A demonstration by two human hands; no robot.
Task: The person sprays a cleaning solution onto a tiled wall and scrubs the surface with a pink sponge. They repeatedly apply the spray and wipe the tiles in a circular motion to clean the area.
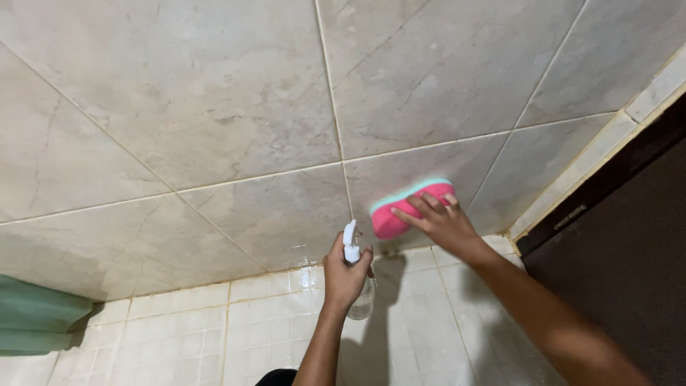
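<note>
Head view: large grey marbled wall tiles (pixel 214 93), matte and veined, meet small glossy white floor tiles (pixel 200 336) along a wet seam. The right hand (pixel 443 223) presses a pink sponge (pixel 400 211), rounded and topped with a teal scrub layer, flat against the wall, fingers spread over it. The left hand (pixel 344 275) is wrapped around a clear spray bottle (pixel 355 275) with a white nozzle, its lower body mostly hidden. A green cloth (pixel 36 322) is cut off at left; a dark door (pixel 629 243) stands right.
</note>
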